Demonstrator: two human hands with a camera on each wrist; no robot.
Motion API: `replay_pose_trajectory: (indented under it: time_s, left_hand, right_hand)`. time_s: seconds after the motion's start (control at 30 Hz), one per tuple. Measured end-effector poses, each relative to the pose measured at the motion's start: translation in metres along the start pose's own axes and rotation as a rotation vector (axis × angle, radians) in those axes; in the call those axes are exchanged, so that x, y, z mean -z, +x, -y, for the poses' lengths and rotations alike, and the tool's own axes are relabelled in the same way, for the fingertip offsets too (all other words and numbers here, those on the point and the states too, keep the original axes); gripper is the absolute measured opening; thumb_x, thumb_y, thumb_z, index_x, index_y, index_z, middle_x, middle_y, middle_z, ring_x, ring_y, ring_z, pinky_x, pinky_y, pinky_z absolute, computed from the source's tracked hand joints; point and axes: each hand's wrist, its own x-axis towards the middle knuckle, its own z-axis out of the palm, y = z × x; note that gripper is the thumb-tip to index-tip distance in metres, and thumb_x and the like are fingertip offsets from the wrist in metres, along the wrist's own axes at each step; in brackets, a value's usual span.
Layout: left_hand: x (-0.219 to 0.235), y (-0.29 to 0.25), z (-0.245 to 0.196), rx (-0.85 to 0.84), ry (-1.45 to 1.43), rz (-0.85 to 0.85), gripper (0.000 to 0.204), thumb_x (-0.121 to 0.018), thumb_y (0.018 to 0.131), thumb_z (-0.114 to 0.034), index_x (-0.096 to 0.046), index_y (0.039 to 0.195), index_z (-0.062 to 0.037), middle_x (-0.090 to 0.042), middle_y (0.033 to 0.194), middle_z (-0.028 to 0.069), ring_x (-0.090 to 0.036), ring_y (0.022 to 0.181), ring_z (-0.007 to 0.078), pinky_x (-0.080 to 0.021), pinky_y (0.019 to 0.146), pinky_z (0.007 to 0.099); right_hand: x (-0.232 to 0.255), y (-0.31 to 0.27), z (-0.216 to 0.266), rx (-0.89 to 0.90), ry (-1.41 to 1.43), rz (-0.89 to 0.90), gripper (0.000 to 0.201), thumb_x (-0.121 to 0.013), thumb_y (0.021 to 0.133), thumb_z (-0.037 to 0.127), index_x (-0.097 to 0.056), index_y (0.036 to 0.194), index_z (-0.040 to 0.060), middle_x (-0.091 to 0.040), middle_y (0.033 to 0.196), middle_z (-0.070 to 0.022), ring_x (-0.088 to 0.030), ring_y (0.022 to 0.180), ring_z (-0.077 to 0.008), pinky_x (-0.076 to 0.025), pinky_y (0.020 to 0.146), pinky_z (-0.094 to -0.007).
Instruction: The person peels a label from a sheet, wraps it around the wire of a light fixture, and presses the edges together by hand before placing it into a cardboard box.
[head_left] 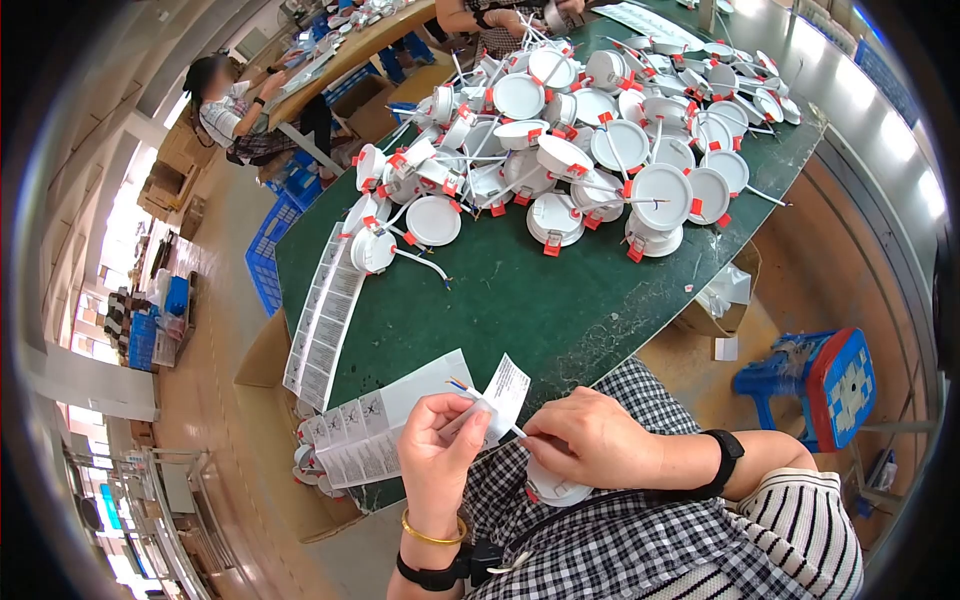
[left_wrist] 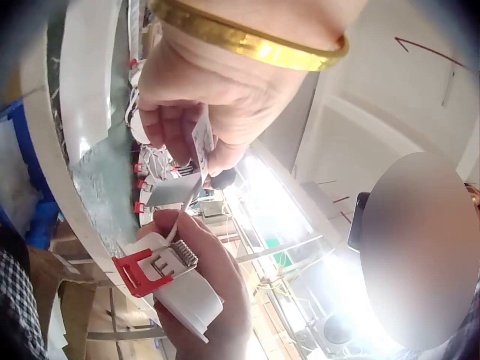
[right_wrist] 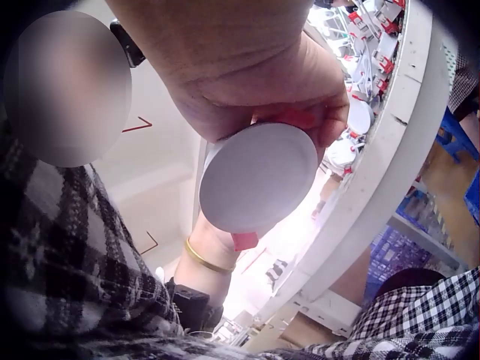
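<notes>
A green desk [head_left: 520, 300] fills the middle of the head view, running from 7 o'clock up to 1 o'clock. Its far half, from 11 to 2 o'clock, carries a heap of white round downlights [head_left: 590, 140] with red spring clips and loose white leads. Long strips of printed labels [head_left: 322, 320] lie along the desk's edge at 9 o'clock, and more label sheets [head_left: 385, 425] lie at 7 o'clock, just beside the left hand. On the floor at 4 o'clock stands a blue and red stool [head_left: 830, 385], well apart from the work. At 10 o'clock another person [head_left: 235, 110] sits at a wooden bench.

Near 6 o'clock, over a checked lap, both hands work on one downlight [head_left: 555, 488]. The right hand [head_left: 595, 440] has its grip curled round the lamp's body; the right wrist view shows the flat white face [right_wrist: 259, 176] turned away from the palm, a red clip [right_wrist: 244, 240] at its lower rim. The lamp's thin white lead [head_left: 500, 415] runs up at 10 o'clock to the left hand [head_left: 440, 440], whose grip pinches a small white label [head_left: 508, 390] against that lead between thumb and fingers. In the left wrist view the label [left_wrist: 201, 142] hangs from the pinch, above the lamp's red clip [left_wrist: 139, 271] and metal spring. A gold bangle [head_left: 432, 535] circles the left wrist
</notes>
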Motion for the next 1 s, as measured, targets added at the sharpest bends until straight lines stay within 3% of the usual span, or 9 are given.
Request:
replay_pose_trajectory:
  time_s: [0.13, 0.87, 1.0]
  left_hand:
    - [0.0013, 0.0002, -0.0005, 0.000, 0.015, 0.008, 0.019, -0.068, 0.085, -0.004, -0.056, 0.099, 0.0013, -0.064, 0.094, 0.0079, -0.061, 0.086, 0.0104, -0.049, 0.073, 0.0209]
    - [0.0011, 0.0011, -0.0035, 0.002, 0.037, 0.001, 0.019, -0.069, 0.084, -0.004, -0.057, 0.098, 0.0006, -0.063, 0.092, 0.0050, -0.060, 0.082, 0.0080, -0.048, 0.069, 0.0185]
    - [-0.0024, 0.0018, -0.0036, -0.024, 0.045, -0.010, 0.018, -0.068, 0.085, -0.003, -0.056, 0.098, 0.0012, -0.062, 0.091, 0.0048, -0.060, 0.082, 0.0083, -0.048, 0.070, 0.0192]
  right_hand:
    - [-0.0027, -0.0008, -0.0022, 0.020, -0.007, -0.032, 0.013, -0.064, 0.084, 0.018, -0.065, 0.083, 0.0044, -0.062, 0.070, -0.0062, -0.059, 0.064, -0.0236, -0.045, 0.065, -0.0355]
    - [0.0010, -0.0007, -0.0001, 0.015, -0.017, -0.012, 0.016, -0.060, 0.084, 0.019, -0.063, 0.082, 0.0035, -0.063, 0.073, -0.0089, -0.063, 0.070, -0.0265, -0.047, 0.067, -0.0377]
    - [0.0021, 0.0006, -0.0013, -0.014, 0.041, -0.041, 0.016, -0.064, 0.081, 0.012, -0.056, 0.093, 0.0041, -0.062, 0.070, -0.0095, -0.063, 0.065, -0.0278, -0.048, 0.065, -0.0379]
